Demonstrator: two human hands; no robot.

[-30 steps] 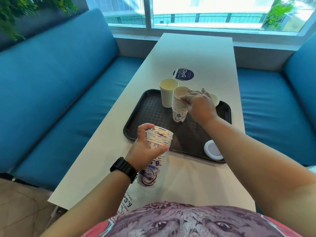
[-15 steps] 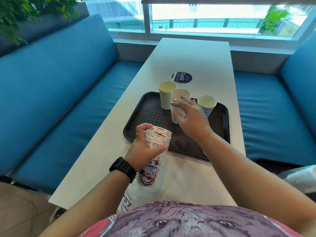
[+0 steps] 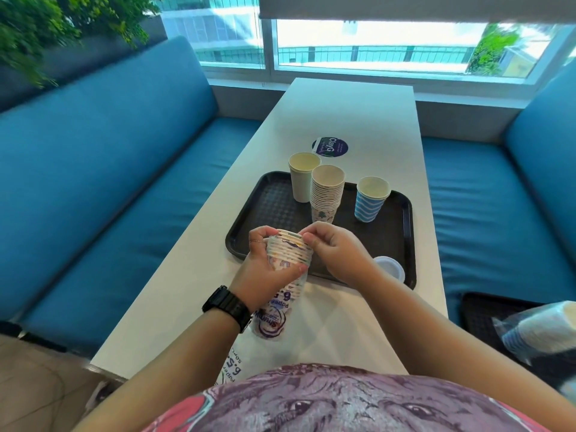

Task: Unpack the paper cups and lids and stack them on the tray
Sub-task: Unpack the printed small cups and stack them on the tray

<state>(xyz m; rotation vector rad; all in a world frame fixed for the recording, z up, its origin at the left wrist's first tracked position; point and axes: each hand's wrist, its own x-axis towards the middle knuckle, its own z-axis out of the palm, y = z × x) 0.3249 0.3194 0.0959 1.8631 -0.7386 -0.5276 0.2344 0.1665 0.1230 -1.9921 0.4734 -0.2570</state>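
Your left hand (image 3: 268,269) is wrapped around a sleeve of nested paper cups (image 3: 290,251), fingers curled over the far side and thumb across the near side, holding it upright just above the near edge of the worktop (image 3: 349,113). The clear printed wrapper (image 3: 274,316) hangs below that hand down toward your lap. Your right hand (image 3: 339,254) pinches the rim at the top of the same sleeve with curled fingertips, touching the cups on their right side. A black watch (image 3: 229,307) sits on your left wrist.

Just beyond your hands lies the black tray (image 3: 271,198). On it, toward the far side, stand three upright groups: a plain cream cup (image 3: 302,179) at the left, a tall stack of patterned cups (image 3: 327,194) touching or just beside it, and a blue striped cup (image 3: 371,201) apart to the right. A white lid (image 3: 389,268) rests at the tray's near right corner, partly hidden by your right forearm.

Past the tray a round dark sticker (image 3: 330,147) lies on the worktop. On the blue bench (image 3: 483,198) at your right, another wrapped pack (image 3: 539,328) rests on a second dark tray (image 3: 480,319).
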